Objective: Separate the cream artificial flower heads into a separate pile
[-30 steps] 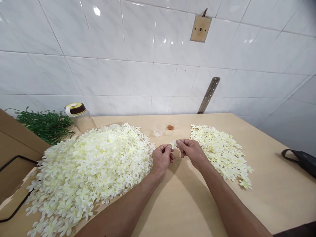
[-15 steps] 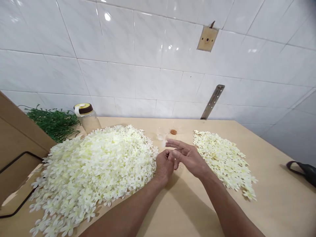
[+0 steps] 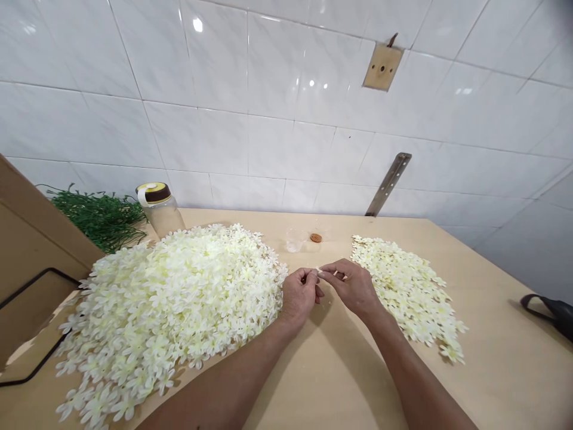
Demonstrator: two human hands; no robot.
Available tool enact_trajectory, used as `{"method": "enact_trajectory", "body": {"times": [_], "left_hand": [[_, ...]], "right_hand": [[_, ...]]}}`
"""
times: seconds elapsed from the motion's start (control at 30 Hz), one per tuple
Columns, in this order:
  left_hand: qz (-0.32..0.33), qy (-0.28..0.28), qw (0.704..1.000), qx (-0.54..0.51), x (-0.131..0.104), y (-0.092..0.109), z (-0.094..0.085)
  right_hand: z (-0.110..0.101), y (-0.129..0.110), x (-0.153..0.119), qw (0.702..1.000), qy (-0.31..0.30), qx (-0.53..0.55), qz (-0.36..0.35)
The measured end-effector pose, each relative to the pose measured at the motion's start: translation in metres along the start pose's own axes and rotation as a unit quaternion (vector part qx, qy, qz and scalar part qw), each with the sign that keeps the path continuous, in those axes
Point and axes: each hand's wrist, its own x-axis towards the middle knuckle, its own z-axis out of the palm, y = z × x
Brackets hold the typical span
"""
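Note:
My left hand (image 3: 299,294) is closed in a pinch beside the right edge of a large heap of white-yellow flowers (image 3: 192,292). Thumb and finger of my right hand (image 3: 351,286) are pressed together too, meeting the left fingertips over the table. Something tiny and pale may be between the fingertips, but it is too small to name. A smaller spread of flowers (image 3: 403,286) lies to the right of my right hand. Beyond the hands stand a small clear cup (image 3: 294,241) and a round brown piece (image 3: 316,237).
A bottle with a brown and yellow lid (image 3: 161,209) and green artificial stems (image 3: 96,218) are at the back left. A cardboard box (image 3: 38,257) borders the left side. A metal bracket (image 3: 388,184) leans at the tiled wall; a black object (image 3: 555,313) lies far right.
The fingers of my right hand were spread over my left hand; they have drawn together into a pinch at the left fingertips. The view has shifted slightly.

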Motion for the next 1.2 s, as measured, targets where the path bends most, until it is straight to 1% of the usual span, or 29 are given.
{"method": "enact_trajectory", "body": {"times": [0.1, 0.23, 0.47, 0.63, 0.73, 0.87, 0.93, 1.2], "left_hand": [[-0.003, -0.011, 1.000, -0.029, -0.001, 0.002, 0.000], [-0.010, -0.020, 0.998, -0.055, -0.002, 0.005, -0.001], [-0.018, -0.022, 0.997, -0.065, -0.001, 0.005, -0.001], [-0.017, -0.019, 0.997, -0.066, -0.001, 0.005, -0.001], [-0.019, -0.010, 0.997, -0.078, -0.002, 0.005, 0.000], [-0.017, -0.005, 0.996, -0.086, -0.003, 0.006, 0.001], [-0.012, -0.005, 0.997, -0.081, -0.003, 0.006, 0.000], [-0.010, -0.009, 0.998, -0.065, -0.001, 0.004, 0.000]], "right_hand": [[0.000, 0.000, 0.000, 1.000, 0.001, 0.009, 0.002], [0.000, -0.001, -0.001, 0.999, -0.002, 0.023, 0.033], [-0.001, -0.007, -0.004, 0.991, -0.059, 0.041, 0.116], [-0.001, -0.009, -0.003, 0.983, -0.080, 0.079, 0.148], [0.002, -0.008, -0.002, 0.978, -0.077, 0.100, 0.163], [0.007, -0.007, -0.002, 0.962, -0.056, 0.177, 0.202], [0.009, -0.007, -0.002, 0.956, -0.051, 0.199, 0.211], [0.008, -0.007, -0.002, 0.962, -0.057, 0.169, 0.206]]}}
